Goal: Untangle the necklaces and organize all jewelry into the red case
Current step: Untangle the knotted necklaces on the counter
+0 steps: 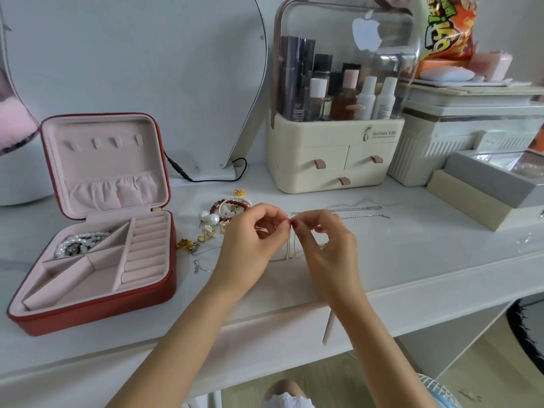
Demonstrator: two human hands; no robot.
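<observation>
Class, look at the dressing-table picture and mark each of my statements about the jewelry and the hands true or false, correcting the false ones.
1. The red case lies open. True.
2. Both hands pinch a thin chain. True: the left hand and the right hand meet over it.
3. The pearl strand lies on the table. False: it sits in a compartment of the case.
4. The red bead bracelet is already in the case. False: it lies on the table, behind the left hand.
5. The hooks in the case lid hold necklaces. False: they are bare.
</observation>
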